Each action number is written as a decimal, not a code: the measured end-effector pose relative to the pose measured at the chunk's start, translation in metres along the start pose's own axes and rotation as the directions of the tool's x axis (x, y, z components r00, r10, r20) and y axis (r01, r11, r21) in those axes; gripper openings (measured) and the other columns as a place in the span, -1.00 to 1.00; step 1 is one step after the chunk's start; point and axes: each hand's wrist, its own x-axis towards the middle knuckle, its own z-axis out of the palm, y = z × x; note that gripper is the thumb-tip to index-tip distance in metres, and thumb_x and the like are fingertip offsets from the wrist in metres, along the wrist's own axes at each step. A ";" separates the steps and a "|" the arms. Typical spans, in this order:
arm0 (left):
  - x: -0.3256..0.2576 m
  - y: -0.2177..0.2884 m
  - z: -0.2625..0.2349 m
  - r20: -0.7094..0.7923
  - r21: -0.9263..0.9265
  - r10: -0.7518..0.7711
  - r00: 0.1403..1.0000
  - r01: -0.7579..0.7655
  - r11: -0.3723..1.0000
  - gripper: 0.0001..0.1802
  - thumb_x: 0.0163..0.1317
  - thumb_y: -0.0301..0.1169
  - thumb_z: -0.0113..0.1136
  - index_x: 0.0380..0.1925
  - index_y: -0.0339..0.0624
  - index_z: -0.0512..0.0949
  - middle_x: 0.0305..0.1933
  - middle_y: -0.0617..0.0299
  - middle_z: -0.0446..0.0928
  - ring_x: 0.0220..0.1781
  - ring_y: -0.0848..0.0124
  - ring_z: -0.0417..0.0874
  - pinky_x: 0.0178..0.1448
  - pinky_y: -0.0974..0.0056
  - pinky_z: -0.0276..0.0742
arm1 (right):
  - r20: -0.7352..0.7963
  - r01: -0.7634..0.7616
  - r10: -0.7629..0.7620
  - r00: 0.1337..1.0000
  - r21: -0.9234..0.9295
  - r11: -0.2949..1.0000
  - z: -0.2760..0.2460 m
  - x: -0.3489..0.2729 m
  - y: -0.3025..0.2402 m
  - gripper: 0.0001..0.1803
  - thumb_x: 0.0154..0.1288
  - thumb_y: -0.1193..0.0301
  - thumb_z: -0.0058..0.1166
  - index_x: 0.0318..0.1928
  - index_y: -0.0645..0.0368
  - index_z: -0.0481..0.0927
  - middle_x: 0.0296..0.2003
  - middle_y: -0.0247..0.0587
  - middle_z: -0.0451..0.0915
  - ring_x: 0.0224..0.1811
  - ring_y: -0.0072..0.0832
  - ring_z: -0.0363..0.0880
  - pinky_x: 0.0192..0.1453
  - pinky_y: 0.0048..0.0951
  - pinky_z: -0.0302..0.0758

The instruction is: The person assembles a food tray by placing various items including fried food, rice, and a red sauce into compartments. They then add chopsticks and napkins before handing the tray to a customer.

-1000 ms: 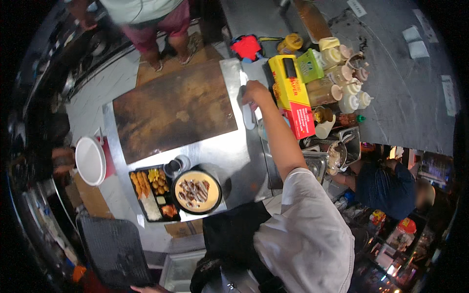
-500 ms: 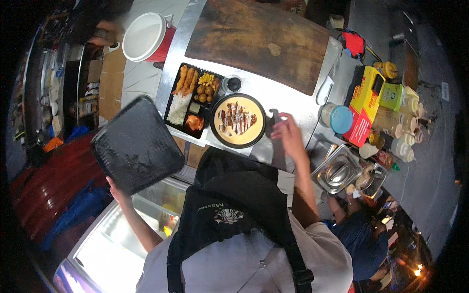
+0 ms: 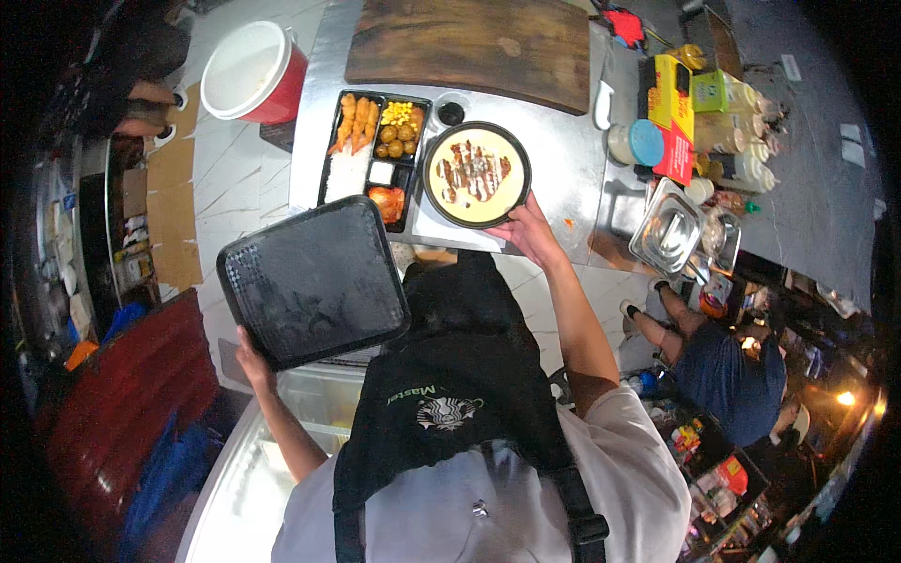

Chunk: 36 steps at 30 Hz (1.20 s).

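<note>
My left hand [image 3: 253, 361] grips a black rectangular tray [image 3: 314, 281] by its lower left edge, tilted in front of the counter. My right hand [image 3: 533, 230] has its fingers and thumb on the lower right rim of a round black bowl [image 3: 477, 225]. Pale yellow food topped with brown pieces and white sauce fills the bowl, which sits on the steel counter. Left of it stands a black compartment box [image 3: 374, 167] with rice, fried pieces, corn, small brown balls and a reddish item. The tray's upper edge hides the box's lower left corner. A small dark-filled cup [image 3: 451, 113] stands behind the bowl.
A wooden board [image 3: 469, 52] lies at the back of the counter [image 3: 568, 159]. Sauce bottles, a yellow-red box [image 3: 674, 103], a blue-lidded tub [image 3: 645, 143] and steel pans [image 3: 668, 225] stand right. A red bucket [image 3: 282, 89] is far left. Another person [image 3: 727, 380] is at lower right.
My right hand has come to the bowl's rim from the counter beside it. The tray has swung rightward, nearer the compartment box, still in my left hand. The whole view has shifted.
</note>
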 end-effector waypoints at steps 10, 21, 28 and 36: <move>-0.052 -0.017 0.031 0.055 0.117 -0.073 0.996 0.066 0.991 -0.31 0.54 0.13 -0.09 -0.25 -0.40 0.60 -0.24 0.26 0.59 -0.24 0.45 0.48 -0.05 0.26 0.45 | -0.076 0.012 -0.015 0.997 -0.032 0.999 0.011 0.002 0.006 -0.28 0.51 0.48 -0.17 0.52 -0.19 -0.16 0.36 0.10 0.30 0.22 0.00 0.57 0.25 0.09 0.62; -0.111 -0.041 0.112 0.010 0.369 0.027 1.000 -0.029 0.929 -0.35 0.53 0.11 -0.03 -0.58 -0.21 0.32 -0.51 0.45 0.23 -0.41 0.53 0.16 -0.33 0.32 0.13 | -0.107 0.056 -0.062 0.992 -0.056 0.997 0.013 0.004 0.002 -0.30 0.46 0.56 -0.18 0.50 -0.02 -0.12 0.32 0.11 0.34 0.18 -0.04 0.62 0.12 0.02 0.72; -0.108 -0.087 0.136 0.025 0.109 -0.167 0.986 0.163 0.981 -0.39 0.52 0.10 0.01 -0.61 -0.04 0.18 -0.52 0.51 0.08 -0.42 0.56 0.06 -0.37 0.30 -0.01 | -0.130 0.049 -0.060 0.990 -0.089 0.995 0.005 0.003 -0.010 -0.34 0.51 0.51 -0.16 0.49 0.02 -0.11 0.30 0.14 0.38 0.16 -0.03 0.64 0.11 0.05 0.72; -0.108 -0.100 0.183 0.117 0.256 -0.121 0.986 0.088 0.963 -0.41 0.54 0.08 -0.03 -0.60 -0.06 0.27 -0.52 0.48 0.18 -0.44 0.56 0.12 -0.37 0.29 0.07 | -0.096 0.073 -0.081 0.992 -0.087 0.993 -0.006 -0.017 -0.045 -0.39 0.48 0.58 -0.22 0.44 -0.04 -0.03 0.29 0.07 0.39 0.15 -0.07 0.65 0.08 0.02 0.74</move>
